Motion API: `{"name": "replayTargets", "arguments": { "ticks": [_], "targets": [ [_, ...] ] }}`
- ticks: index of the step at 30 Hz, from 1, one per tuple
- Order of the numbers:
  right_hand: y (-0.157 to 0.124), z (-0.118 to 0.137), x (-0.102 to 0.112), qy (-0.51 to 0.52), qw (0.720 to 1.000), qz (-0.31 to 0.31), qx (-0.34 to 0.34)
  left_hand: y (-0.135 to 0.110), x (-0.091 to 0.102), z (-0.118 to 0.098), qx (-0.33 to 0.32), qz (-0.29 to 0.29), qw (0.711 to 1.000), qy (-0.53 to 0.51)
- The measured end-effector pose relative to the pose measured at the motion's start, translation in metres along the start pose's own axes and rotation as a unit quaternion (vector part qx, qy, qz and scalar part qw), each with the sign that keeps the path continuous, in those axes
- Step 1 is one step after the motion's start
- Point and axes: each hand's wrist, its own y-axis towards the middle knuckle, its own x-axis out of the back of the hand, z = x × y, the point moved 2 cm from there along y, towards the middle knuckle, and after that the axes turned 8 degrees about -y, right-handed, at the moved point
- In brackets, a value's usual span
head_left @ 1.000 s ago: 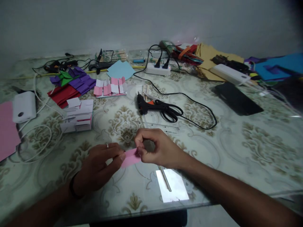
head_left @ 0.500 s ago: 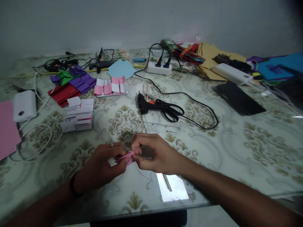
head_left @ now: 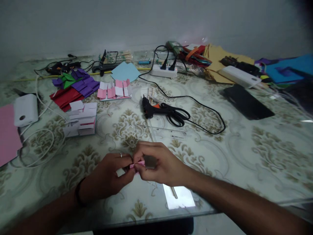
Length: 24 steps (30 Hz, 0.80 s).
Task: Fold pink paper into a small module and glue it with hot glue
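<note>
A small folded piece of pink paper (head_left: 141,164) is pinched between my two hands above the near part of the table. My left hand (head_left: 109,176) grips its left end between thumb and forefinger; a ring shows on one finger. My right hand (head_left: 158,164) presses the paper with thumb and fingertips, partly covering it. Beyond the hands lie a clear ruler (head_left: 168,132), a black glue gun (head_left: 148,109) and black-handled scissors (head_left: 177,116). Folded pink-and-white paper pieces (head_left: 114,89) and a stack of white folded pieces (head_left: 81,119) rest to the left.
Purple folded papers (head_left: 85,85), red paper (head_left: 65,98) and light blue sheets (head_left: 125,71) lie at the back left. A white power strip (head_left: 164,71) feeds a black cord looping across the middle. A dark phone-like slab (head_left: 249,101) lies right; a white device (head_left: 25,110) sits left.
My hands have come closer together, the left shifting right. The pink paper now appears as a narrow folded strip, more covered by my fingers.
</note>
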Motion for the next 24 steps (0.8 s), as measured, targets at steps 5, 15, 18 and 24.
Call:
{"name": "replayTargets", "arguments": {
  "ticks": [5,15,18,24],
  "targets": [
    [0.002,0.000,0.005,-0.017,1.000,0.001,-0.019,-0.003,0.005,-0.002,-0.021,-0.022,0.997,0.071],
    [0.003,0.001,0.007,-0.016,1.000,-0.003,-0.027,-0.002,0.010,-0.003,-0.009,-0.064,0.997,0.044],
    [0.003,0.001,0.004,-0.018,1.000,-0.007,-0.021,-0.003,0.009,-0.003,-0.009,-0.060,0.997,0.047],
    [0.001,0.002,-0.002,0.007,1.000,-0.018,-0.011,-0.006,0.001,-0.006,-0.059,-0.108,0.992,0.042]
  ]
}}
